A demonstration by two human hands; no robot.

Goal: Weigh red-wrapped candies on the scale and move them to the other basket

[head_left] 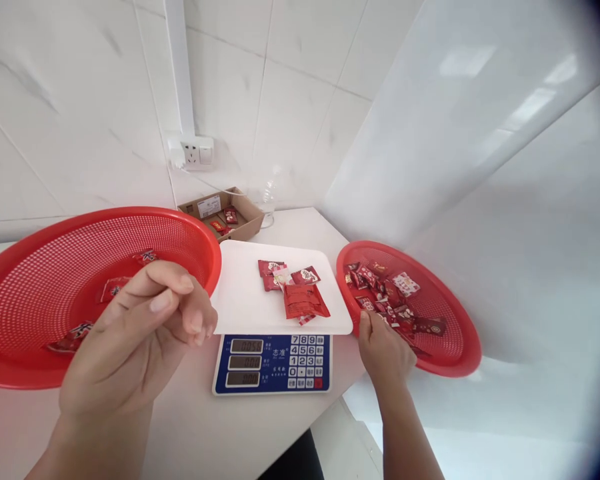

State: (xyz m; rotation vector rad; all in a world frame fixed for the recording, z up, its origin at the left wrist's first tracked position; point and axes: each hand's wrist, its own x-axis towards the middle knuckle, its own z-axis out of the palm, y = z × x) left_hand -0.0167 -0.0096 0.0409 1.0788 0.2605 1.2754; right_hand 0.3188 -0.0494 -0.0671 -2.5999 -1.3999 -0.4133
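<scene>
My left hand [145, 333] is raised in front of the left red basket [10, 267], its fingers loosely curled and no object visible in it. Several red snack packets [114, 289] lie in that basket, partly behind the hand. My right hand [386, 350] is at the near edge of the right red basket [465, 333]. Its thumb and index finger are close together beside the red packets [380, 290] there; what they grip is hidden. Between the hands, a small pile of red packets [305, 301] rests on the white pan [245, 293] of a digital scale [275, 363].
Behind the scale stands a cardboard box [250, 227] with a few red packets inside. A clear plastic bottle [270, 190] is beside it, against the tiled wall. A cable runs from the wall socket [193, 153]. The white table [190, 427] ends at a slanted edge near the right basket.
</scene>
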